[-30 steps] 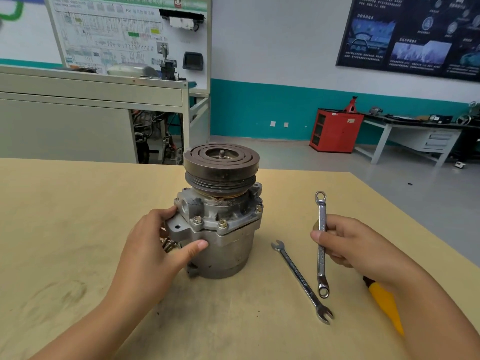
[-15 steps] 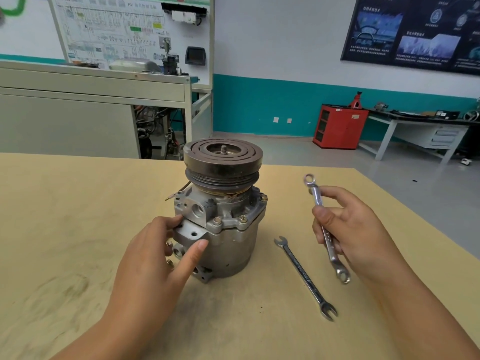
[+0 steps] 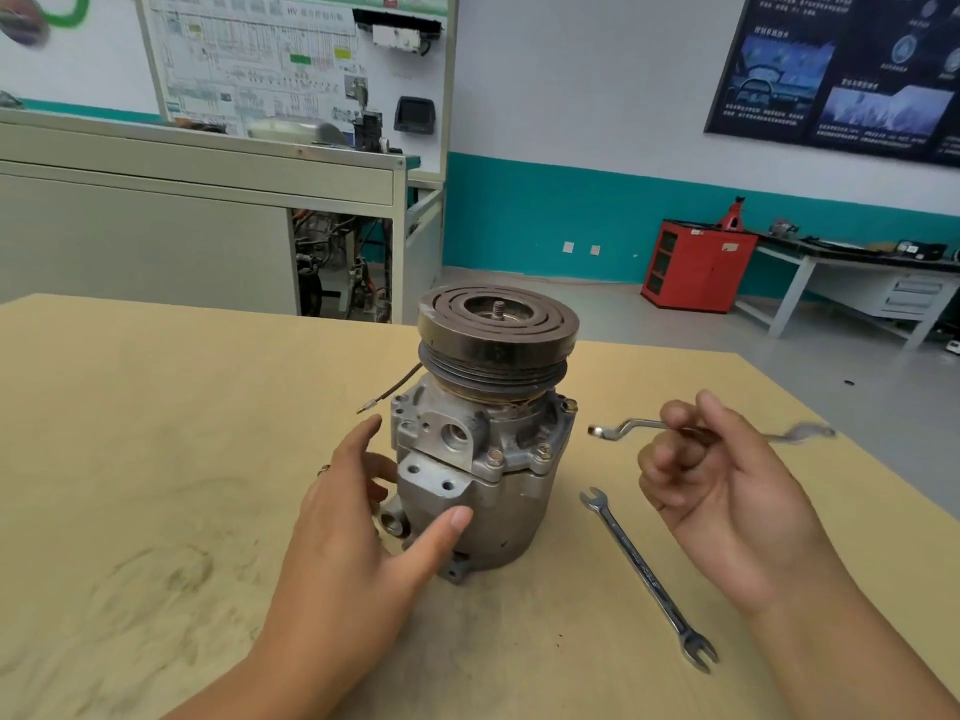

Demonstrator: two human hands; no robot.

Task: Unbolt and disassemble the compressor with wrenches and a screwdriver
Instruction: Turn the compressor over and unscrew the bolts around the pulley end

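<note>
Head view: the compressor (image 3: 493, 444) stands upright on the table (image 3: 156, 433); the left hand (image 3: 353, 517), fingers spread, rests its thumb on the near side. To the right, the right hand (image 3: 727, 491) pinches a raised wrench (image 3: 639, 424) in curled fingers, above a second wrench (image 3: 644, 574) lying flat.

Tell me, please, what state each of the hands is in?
Left hand: open, thumb against the grey metal compressor.
Right hand: pinching a slim silver wrench.

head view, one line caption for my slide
Left hand touches the upright compressor while the right hand holds a wrench.
</note>
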